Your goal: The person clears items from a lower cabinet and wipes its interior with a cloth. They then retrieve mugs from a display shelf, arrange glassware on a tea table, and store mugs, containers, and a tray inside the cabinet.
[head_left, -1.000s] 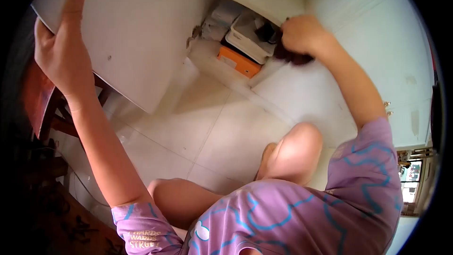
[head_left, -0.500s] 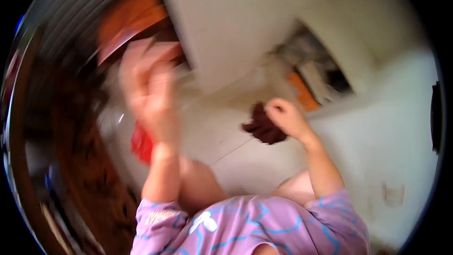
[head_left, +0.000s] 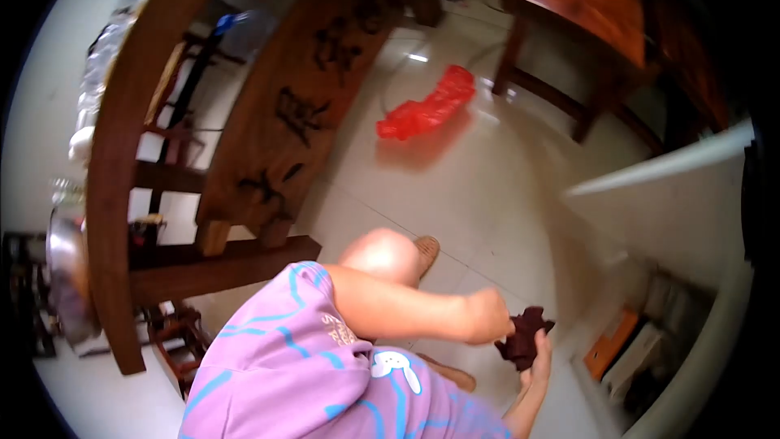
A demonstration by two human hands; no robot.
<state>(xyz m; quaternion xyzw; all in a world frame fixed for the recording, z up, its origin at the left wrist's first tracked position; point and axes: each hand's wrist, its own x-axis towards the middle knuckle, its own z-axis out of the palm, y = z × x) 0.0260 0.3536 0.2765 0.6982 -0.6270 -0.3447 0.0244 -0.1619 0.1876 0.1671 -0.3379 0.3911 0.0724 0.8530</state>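
Note:
A small crumpled dark maroon cloth [head_left: 524, 340] is stretched between my two hands at the lower right. My left hand [head_left: 486, 317] reaches across my body with its fingers closed at the cloth's left edge. My right hand [head_left: 539, 367] grips the cloth from the right and below, its thumb side against the fabric. Some of the fingers are hidden behind the cloth. A crumpled red plastic bag [head_left: 431, 107] lies on the tiled floor, apart from both hands.
A dark wooden board with carved characters [head_left: 296, 114] and a wooden frame [head_left: 114, 162] stand at left. A wooden table [head_left: 577, 0] is at the upper right. Near the lower right is a wall recess with an orange item [head_left: 611, 345]. My slipper [head_left: 428, 254] shows below.
My view has swung left. My left hand, raised and blurred before, has come down to the cloth that my right hand was holding. The red bag now shows in full.

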